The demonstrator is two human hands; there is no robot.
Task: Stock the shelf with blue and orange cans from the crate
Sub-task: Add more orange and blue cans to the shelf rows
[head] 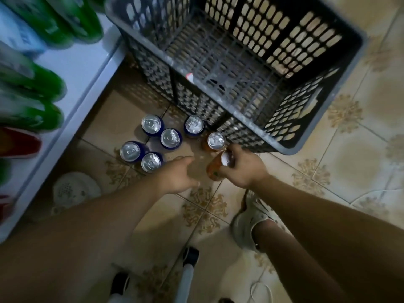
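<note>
- Orange aluminium drink can [213,171], centre of frame, tilted on the tiled floor [349,149]: judged rigid, smooth and probably slippery, weighty if full. It is best gripped around the side wall.
- Right hand [242,169]: fingers curled around this can from its top end.
- Second orange can [216,141] and five blue cans [170,138]: upright, just above and left of centre.
- Left hand [175,173]: loosely spread, empty, beside the nearest blue can.
- Grey perforated plastic crate [293,147], upper right; white shelf [83,68], left.

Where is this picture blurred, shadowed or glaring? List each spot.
Head view: green plastic bottles on the white shelf smear with blur; head view: silver tops of the blue metal cans catch glare; head view: grey lattice plastic crate casts a patterned shadow leftward.
</note>
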